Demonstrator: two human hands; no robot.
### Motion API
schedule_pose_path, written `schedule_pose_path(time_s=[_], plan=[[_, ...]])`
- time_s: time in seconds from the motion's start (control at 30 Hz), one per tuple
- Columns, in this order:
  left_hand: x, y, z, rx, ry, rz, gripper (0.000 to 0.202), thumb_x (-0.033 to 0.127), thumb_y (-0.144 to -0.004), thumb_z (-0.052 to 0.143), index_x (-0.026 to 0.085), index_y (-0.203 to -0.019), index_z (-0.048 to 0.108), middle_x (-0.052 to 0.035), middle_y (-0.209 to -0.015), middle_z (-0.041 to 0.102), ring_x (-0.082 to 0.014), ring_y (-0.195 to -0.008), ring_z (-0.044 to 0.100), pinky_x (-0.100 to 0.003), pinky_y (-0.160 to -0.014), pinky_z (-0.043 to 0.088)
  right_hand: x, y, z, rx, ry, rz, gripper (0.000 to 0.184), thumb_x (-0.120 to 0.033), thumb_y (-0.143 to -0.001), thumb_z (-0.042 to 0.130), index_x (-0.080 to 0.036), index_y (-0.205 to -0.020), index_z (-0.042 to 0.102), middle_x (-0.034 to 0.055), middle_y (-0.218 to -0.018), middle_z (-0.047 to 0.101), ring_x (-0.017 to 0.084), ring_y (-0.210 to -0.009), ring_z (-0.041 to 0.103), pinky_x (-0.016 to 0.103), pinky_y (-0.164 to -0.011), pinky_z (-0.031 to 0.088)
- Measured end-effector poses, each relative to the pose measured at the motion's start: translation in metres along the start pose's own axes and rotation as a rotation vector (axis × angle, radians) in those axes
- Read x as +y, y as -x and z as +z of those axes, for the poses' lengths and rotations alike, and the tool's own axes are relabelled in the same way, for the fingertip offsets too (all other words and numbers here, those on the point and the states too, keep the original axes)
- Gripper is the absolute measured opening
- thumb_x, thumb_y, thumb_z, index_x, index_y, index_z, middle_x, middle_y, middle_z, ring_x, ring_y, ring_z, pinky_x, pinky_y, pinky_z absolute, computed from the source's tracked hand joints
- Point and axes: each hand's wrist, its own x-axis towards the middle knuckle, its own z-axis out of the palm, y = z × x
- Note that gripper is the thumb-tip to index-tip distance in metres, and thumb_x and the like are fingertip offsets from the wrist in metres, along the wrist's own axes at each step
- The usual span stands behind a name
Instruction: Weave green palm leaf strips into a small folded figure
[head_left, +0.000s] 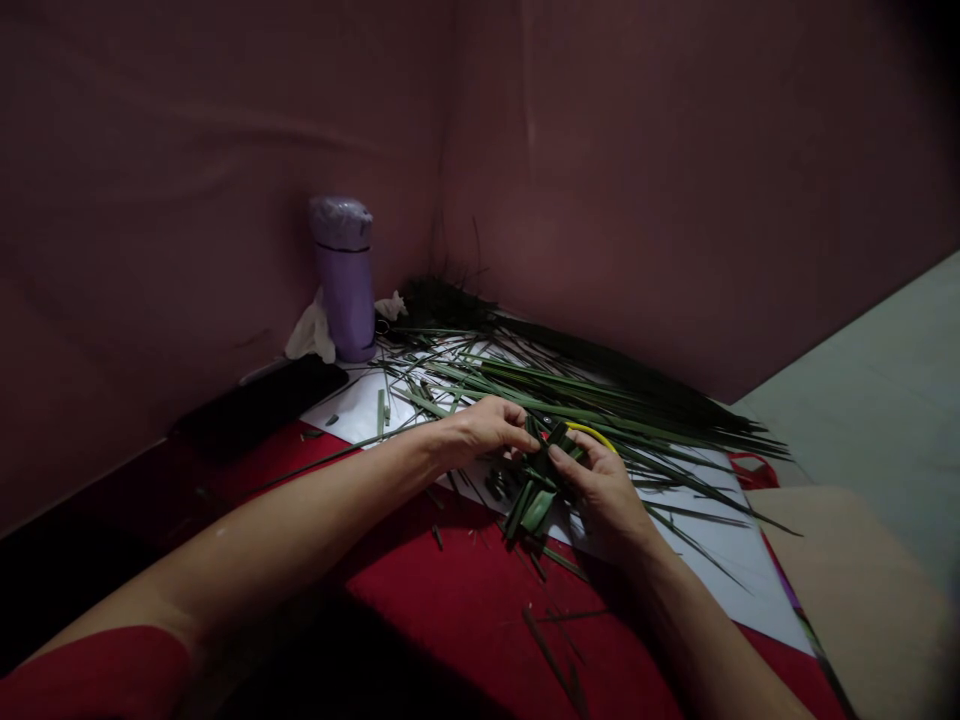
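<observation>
Between my two hands is a bundle of folded green leaf strips, its cut ends hanging down. My left hand pinches the upper left of the bundle with thumb and fingers. On the other side, my right hand grips it, thumb laid along the leaf. Just behind my right hand shows a yellow scissors-like handle, mostly covered. Long narrow green leaves lie spread over a white sheet beyond and beside my hands.
A purple bottle with a plastic-wrapped top stands at the back left, next to crumpled white tissue. A dark flat object lies to its left. Leaf scraps litter the red cloth. Pinkish walls rise behind.
</observation>
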Motion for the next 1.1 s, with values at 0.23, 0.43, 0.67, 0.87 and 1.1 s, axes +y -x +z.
schedule_pose_path(time_s=[0.23,0.43,0.67,0.87,1.1], plan=[[0.0036,0.0025,0.0009,-0.025,0.096,0.006,0.013,0.017,-0.057,0.062,0.011,-0.068,0.057,0.0044,-0.051,0.048,-0.0044,-0.043,0.039,-0.019,-0.044,0.029,0.0,-0.0011,-0.001,0.043,0.057,0.016,0.035,-0.037,-0.069,0.065,-0.022,-0.1,0.056,0.0021,-0.083,0.064,0.019,-0.073,0.059,0.031,-0.066,0.047],[0.0006,0.0019,-0.0006,-0.066,0.114,0.016,0.019,0.023,-0.056,0.066,0.011,-0.067,0.056,0.0025,-0.055,0.051,-0.0054,-0.045,0.042,-0.02,-0.047,0.032,-0.001,-0.0005,0.0001,-0.003,-0.032,0.024,0.03,-0.034,-0.072,0.063,-0.022,-0.099,0.056,0.0032,-0.088,0.065,0.02,-0.077,0.061,0.036,-0.074,0.047],[0.0058,0.0028,0.0031,-0.016,0.033,0.047,0.015,0.022,-0.057,0.063,0.011,-0.061,0.053,0.004,-0.05,0.048,-0.0048,-0.043,0.039,-0.019,-0.044,0.027,-0.0016,0.0002,0.0022,-0.016,-0.084,0.026,0.027,-0.032,-0.073,0.062,-0.023,-0.097,0.056,0.003,-0.09,0.066,0.02,-0.078,0.062,0.035,-0.074,0.048],[0.0034,0.0029,0.004,0.017,0.022,0.025,0.016,0.019,-0.057,0.06,0.012,-0.072,0.059,0.0042,-0.052,0.049,-0.0053,-0.044,0.04,-0.019,-0.044,0.028,-0.0024,0.0009,0.0026,-0.011,-0.027,0.015,0.027,-0.034,-0.072,0.063,-0.022,-0.096,0.057,0.0034,-0.09,0.065,0.02,-0.079,0.061,0.035,-0.075,0.047],[-0.0013,0.0015,0.0042,0.058,-0.021,0.009,0.028,0.038,-0.06,0.062,0.012,-0.057,0.052,0.003,-0.049,0.047,-0.0059,-0.043,0.039,-0.021,-0.044,0.027,-0.0035,0.0014,0.0012,0.003,0.015,0.0,0.025,-0.036,-0.07,0.064,-0.021,-0.088,0.059,0.0031,-0.085,0.065,0.019,-0.074,0.06,0.032,-0.07,0.048]])
